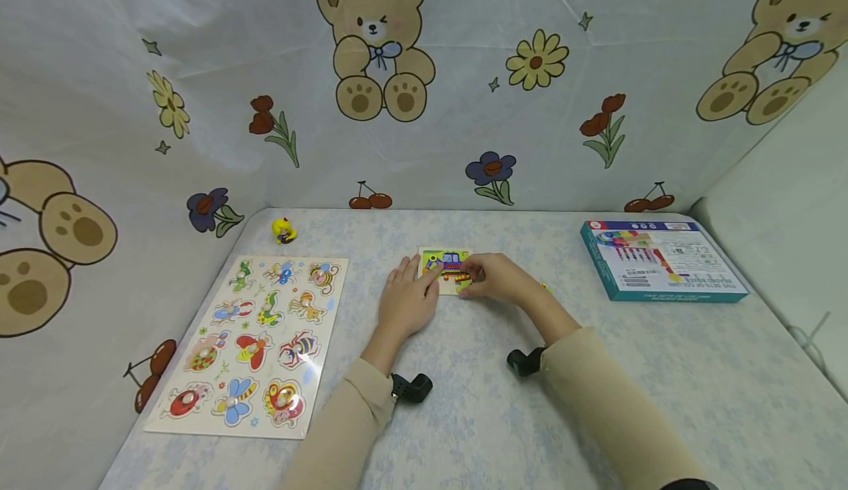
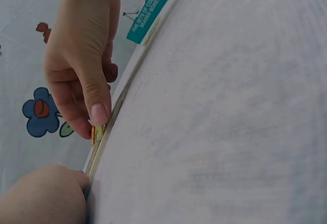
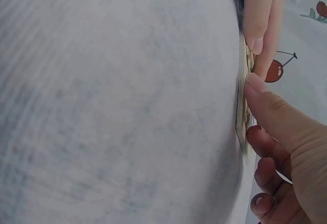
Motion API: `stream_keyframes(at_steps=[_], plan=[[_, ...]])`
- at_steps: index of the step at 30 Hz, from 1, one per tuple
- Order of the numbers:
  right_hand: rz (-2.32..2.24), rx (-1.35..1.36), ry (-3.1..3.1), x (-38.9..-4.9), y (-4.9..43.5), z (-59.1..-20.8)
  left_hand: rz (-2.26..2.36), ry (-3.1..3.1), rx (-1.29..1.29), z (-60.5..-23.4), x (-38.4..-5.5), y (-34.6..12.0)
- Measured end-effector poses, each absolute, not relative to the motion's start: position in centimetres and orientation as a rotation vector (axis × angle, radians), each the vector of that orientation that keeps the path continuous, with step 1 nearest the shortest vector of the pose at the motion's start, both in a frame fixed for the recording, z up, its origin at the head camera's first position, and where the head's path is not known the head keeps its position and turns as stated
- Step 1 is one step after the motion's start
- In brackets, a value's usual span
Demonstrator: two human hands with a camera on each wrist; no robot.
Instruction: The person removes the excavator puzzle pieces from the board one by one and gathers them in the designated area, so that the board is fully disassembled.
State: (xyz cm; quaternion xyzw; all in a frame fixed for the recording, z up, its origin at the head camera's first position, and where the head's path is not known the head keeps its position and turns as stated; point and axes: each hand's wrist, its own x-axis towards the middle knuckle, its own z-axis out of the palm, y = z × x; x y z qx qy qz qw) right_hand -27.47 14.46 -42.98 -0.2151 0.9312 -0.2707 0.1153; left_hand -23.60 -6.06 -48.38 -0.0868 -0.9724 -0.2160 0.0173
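A small jigsaw puzzle [image 1: 450,261] with a colourful vehicle picture lies flat on the table, partly covered by both hands. My left hand [image 1: 408,306] rests at its left edge, the index finger pressing on the picture with straight fingers. From the right side my right hand [image 1: 498,278] pinches a small puzzle piece [image 2: 98,132] between thumb and index finger, at the puzzle's right part. In the right wrist view the thumb [image 3: 276,109] lies against the thin puzzle board [image 3: 241,111]. The piece's picture is mostly hidden by the fingers.
A large insect picture board [image 1: 324,372] lies on the left, with a yellow toy duck [image 1: 283,231] behind it. At the back right lies a boxed set [image 1: 662,262] with a teal edge. A tiny yellow object [image 1: 544,285] shows behind the right wrist.
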Motion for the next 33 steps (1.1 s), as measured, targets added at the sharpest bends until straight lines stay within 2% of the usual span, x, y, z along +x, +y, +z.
stream_keyframes(at_steps=[10,16,25,33], plan=[[-0.578,-0.711,2.764,-27.0,14.2,-42.4,-0.675,-3.015,-0.281,-48.3,-23.4,-6.0],[-0.649,-0.677,2.772,-26.2,15.5,-41.7,-0.676,-3.013,-0.281,-48.2,-23.2,-5.9],[-0.617,-0.538,2.821,-25.3,21.8,-40.1,-0.687,-3.014,-0.284,-48.1,-23.2,-6.0],[-0.437,-0.547,2.898,-24.5,27.5,-39.6,-0.689,-3.012,-0.283,-48.0,-23.2,-6.0]])
